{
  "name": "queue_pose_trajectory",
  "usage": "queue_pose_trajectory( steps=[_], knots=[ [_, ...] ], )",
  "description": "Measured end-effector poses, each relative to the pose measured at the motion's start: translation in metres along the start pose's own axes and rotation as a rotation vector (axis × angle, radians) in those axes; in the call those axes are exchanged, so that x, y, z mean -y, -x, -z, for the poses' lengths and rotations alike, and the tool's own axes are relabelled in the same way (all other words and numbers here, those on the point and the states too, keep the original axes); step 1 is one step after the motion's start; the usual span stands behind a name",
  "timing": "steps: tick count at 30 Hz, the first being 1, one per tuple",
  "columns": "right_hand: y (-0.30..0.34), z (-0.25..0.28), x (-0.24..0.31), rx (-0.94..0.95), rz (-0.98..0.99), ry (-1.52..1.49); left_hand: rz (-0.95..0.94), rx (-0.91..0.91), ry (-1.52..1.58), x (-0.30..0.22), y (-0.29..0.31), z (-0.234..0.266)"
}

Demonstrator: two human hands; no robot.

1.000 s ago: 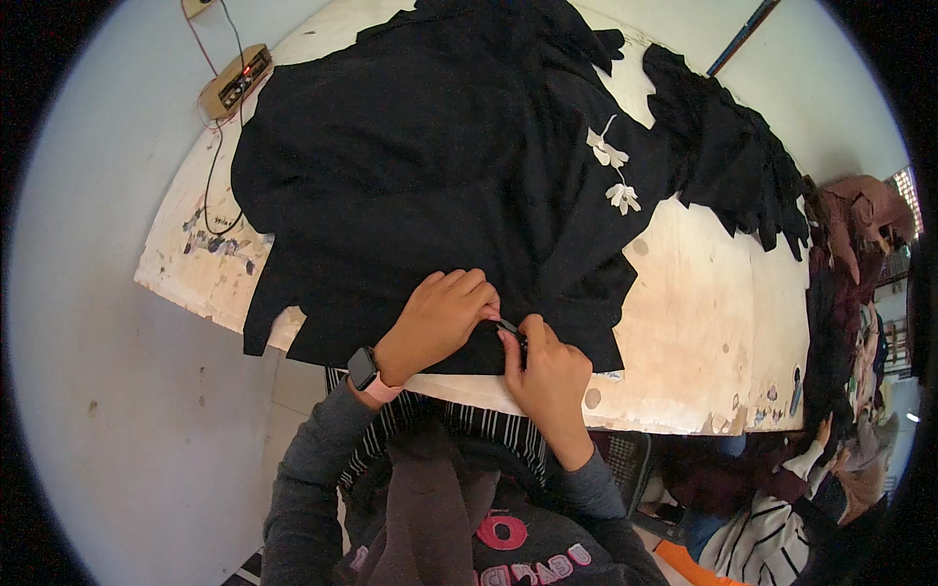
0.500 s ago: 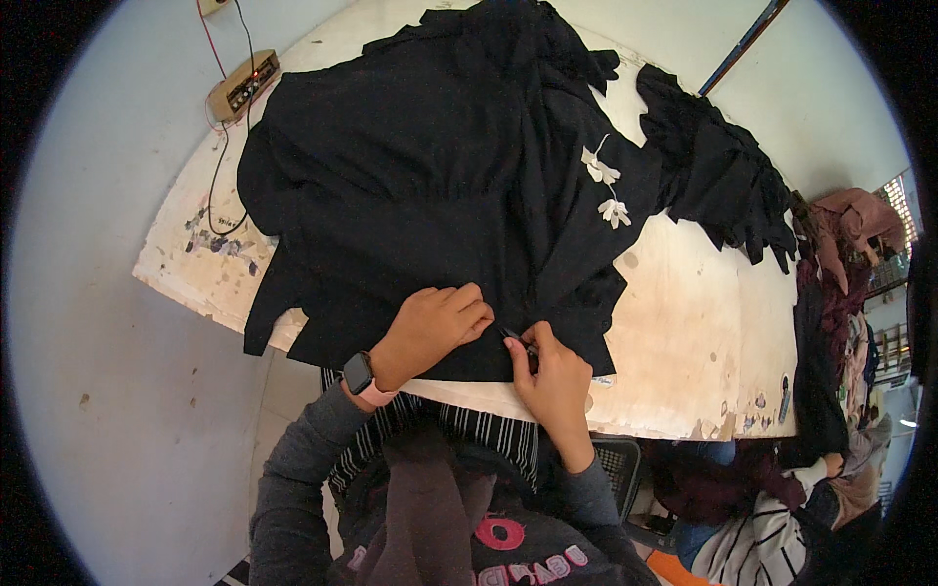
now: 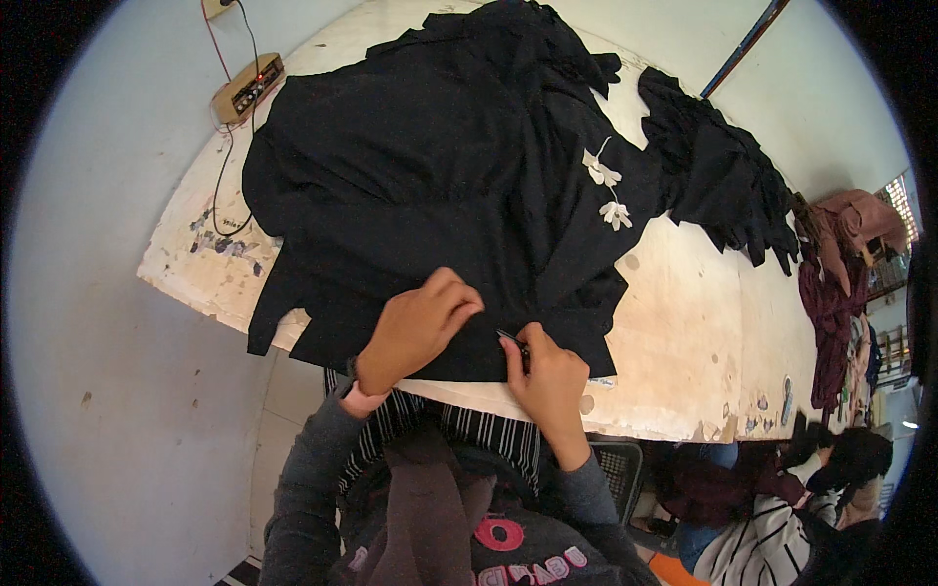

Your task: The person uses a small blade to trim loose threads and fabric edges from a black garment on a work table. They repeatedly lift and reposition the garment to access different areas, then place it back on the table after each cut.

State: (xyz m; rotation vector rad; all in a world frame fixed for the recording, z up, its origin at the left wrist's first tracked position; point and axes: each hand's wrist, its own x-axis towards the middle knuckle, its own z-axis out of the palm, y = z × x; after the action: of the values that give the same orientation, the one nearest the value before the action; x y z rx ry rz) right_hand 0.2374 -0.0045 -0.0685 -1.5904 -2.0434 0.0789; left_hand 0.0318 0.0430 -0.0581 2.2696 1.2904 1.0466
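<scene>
Left hand [image 3: 410, 327]: fingers curled together over black cloth [image 3: 391, 234], contents too small to tell | small dark pointed tool [image 3: 510, 337]: 4 o'clock from the left hand's fingertips, apart, long axis toward 10 | right hand [image 3: 552, 381]: gripping that tool | white flowers [image 3: 614, 214]: 1 o'clock from right hand | counter [image 3: 694, 322]: beneath cloth

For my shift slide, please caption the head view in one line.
Left hand over black cloth on a pale table, right hand holding a small dark tool, two white flowers beyond.
</scene>
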Motion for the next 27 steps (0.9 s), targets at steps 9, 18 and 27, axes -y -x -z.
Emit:
queue_pose_trajectory(
  steps=[9,18,27],
  knots=[
    [0.004,0.019,-0.005,0.051,-0.155,-0.224,0.783,0.12,-0.236,-0.002,0.155,0.142],
    [0.003,0.026,-0.01,0.034,-0.052,-0.392,0.459,-0.103,-0.398,-0.008,0.134,0.13],
    [0.018,0.075,-0.072,0.0,-0.23,-0.319,0.333,-0.171,-0.516,0.03,0.099,0.132]
  ],
)
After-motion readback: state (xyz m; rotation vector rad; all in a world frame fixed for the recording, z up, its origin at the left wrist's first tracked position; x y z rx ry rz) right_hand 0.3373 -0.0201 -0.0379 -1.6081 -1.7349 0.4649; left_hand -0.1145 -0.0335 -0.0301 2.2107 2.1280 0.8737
